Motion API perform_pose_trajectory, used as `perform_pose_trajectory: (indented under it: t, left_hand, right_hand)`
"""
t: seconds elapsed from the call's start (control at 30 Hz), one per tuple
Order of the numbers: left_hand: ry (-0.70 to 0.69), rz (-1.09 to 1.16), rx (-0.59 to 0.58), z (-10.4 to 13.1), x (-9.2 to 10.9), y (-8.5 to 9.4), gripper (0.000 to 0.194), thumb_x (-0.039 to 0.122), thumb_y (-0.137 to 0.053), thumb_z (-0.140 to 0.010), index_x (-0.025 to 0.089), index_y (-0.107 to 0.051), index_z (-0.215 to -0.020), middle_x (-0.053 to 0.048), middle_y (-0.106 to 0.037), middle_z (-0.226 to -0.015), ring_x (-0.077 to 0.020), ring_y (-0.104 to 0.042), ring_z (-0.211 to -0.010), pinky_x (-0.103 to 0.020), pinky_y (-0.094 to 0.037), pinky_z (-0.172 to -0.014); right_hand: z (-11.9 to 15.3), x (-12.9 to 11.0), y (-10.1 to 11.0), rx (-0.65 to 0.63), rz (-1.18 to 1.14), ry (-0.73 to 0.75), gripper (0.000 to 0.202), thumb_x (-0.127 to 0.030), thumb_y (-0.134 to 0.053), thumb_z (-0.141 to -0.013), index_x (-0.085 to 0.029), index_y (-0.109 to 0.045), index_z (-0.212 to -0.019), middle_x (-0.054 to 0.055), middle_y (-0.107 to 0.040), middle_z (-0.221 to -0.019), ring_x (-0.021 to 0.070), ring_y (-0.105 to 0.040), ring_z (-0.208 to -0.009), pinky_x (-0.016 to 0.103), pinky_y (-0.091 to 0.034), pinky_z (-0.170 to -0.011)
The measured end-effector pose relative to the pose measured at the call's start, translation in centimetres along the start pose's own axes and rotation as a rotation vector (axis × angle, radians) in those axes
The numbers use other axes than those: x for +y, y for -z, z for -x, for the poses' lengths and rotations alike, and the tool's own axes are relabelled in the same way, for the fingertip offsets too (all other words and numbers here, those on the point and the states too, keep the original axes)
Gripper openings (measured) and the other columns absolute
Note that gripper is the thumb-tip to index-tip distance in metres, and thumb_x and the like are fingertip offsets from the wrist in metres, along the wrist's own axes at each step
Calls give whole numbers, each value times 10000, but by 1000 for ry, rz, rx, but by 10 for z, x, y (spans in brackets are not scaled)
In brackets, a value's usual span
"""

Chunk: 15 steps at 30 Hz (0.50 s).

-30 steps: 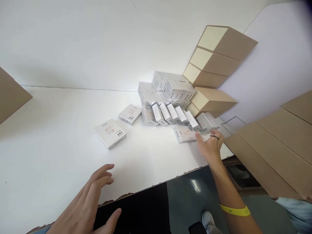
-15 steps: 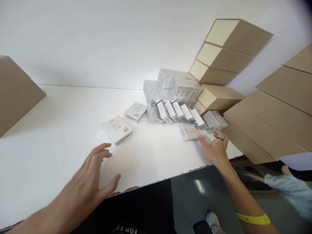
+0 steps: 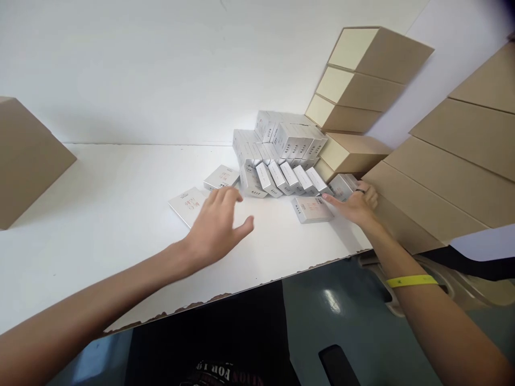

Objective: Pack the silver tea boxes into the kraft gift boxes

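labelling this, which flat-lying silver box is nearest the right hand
The flat box in front of the leaning row, beside the right hand; the other two flat boxes lie by the left hand.

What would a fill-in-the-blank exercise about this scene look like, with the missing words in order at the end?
On a finger of the right hand sits a dark ____.
The wristband is coloured ____.
The left hand holds ____.
The small boxes rest on a ____ tabletop.
Missing words: ring; yellow; nothing; white.
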<state>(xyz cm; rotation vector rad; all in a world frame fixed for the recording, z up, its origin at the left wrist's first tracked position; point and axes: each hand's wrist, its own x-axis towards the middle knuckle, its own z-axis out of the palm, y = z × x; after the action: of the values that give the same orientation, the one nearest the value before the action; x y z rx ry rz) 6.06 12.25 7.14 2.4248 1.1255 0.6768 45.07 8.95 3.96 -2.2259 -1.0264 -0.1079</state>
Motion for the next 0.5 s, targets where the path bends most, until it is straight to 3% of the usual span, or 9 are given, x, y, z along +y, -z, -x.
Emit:
perform_pose_trajectory:
  t: [0.13,0.23,0.33,0.5]
  left_hand:
    - [130,-49,-46,-70,27,-29,396,403,-555,-895,133,-447,-1164,-162,-530,-1245,-340,-455,-1223,-459,-410,-1019]
    - [307,-49,-77,-107,35,-46,545,432,-583,-876,44,-417,-1220,-241,-518,-1221,-429,-450,-1213,-548,-353,-1028]
    - [422,30,-62,-125,32,-51,631,434,-606,-848,64,-352,-1292,-242,-461,-1284,-450,-472,-1198,-574,-363,-1008]
    - [594,333,-33,-137,18,-49,627,507,-527,-864,170,-276,-1330,-208,-404,-1368,-335,-578,-1107,-445,-516,-837]
  right_hand:
    - [3,6,-4,121,1,-83,863,-483,-832,-587,-169,-347,-1228,252,-239,-1466,379,-198,-1403,474,-158,-1170]
    - [-2,16,-5,129,-58,-156,766,-444,-765,-696,-162,-324,-1257,234,-433,-1349,310,-459,-1254,405,-346,-1083]
    - [-10,27,-6,108,-102,-195,754,-430,-778,-686,-169,-365,-1259,185,-565,-1223,293,-580,-1112,404,-440,-989]
    - [-16,28,-11,49,-157,-147,623,-445,-796,-654,-203,-515,-1154,117,-612,-1197,269,-603,-1093,397,-460,-960]
